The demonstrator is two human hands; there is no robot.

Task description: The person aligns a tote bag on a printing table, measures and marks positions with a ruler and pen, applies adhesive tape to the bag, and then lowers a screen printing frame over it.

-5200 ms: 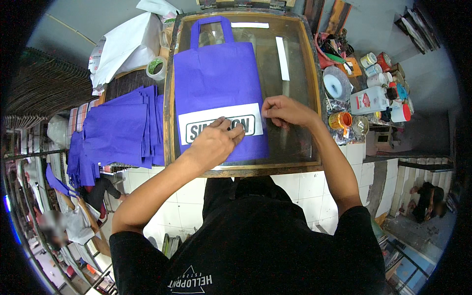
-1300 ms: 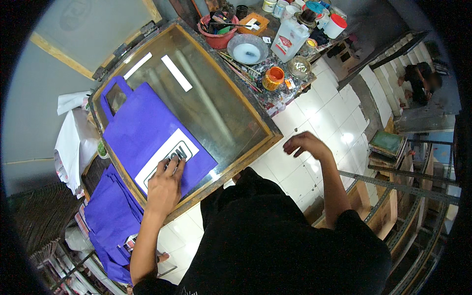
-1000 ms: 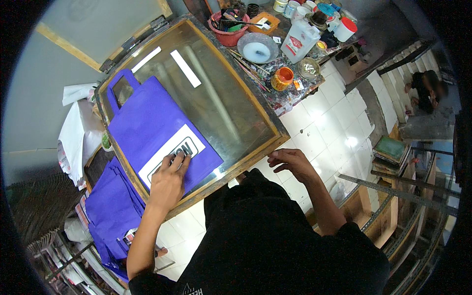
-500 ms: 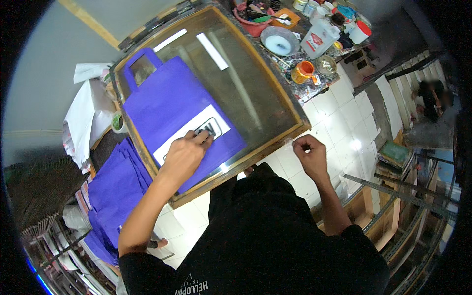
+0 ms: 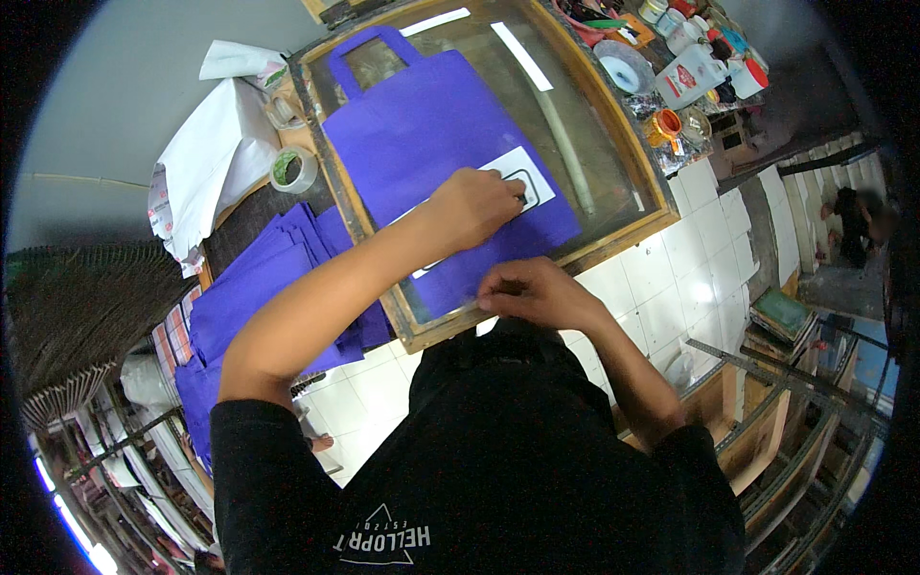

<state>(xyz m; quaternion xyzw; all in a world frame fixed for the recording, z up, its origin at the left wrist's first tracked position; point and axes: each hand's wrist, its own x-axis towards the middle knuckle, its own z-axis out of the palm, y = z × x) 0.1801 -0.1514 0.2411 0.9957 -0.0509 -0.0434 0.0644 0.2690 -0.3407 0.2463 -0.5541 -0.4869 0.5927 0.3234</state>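
Observation:
A purple cloth bag (image 5: 422,134) with a looped handle lies flat on a glass top in a wooden frame (image 5: 613,240). Across its lower part is a white strip (image 5: 543,189) with a dark outlined print, partly covered by my left hand (image 5: 474,209). That hand's fingers are curled together, their tips down on the strip; whether they pinch anything is hidden. My right hand (image 5: 537,292) is over the bag's near edge by the frame, thumb and fingers drawn together. Anything between them is too small to make out.
Several purple bags (image 5: 259,278) are piled at the left, near a tape roll (image 5: 305,172) and white paper (image 5: 216,144). White strips (image 5: 522,57) lie on the glass. At the far right stand a plastic jug (image 5: 690,79) and an orange-stained jar (image 5: 662,126). Metal racking (image 5: 767,393) is at right.
My right hand has come left, from beyond the frame's edge to the bag's near edge. My left hand has slid along the strip toward its right end. The whole view has shifted.

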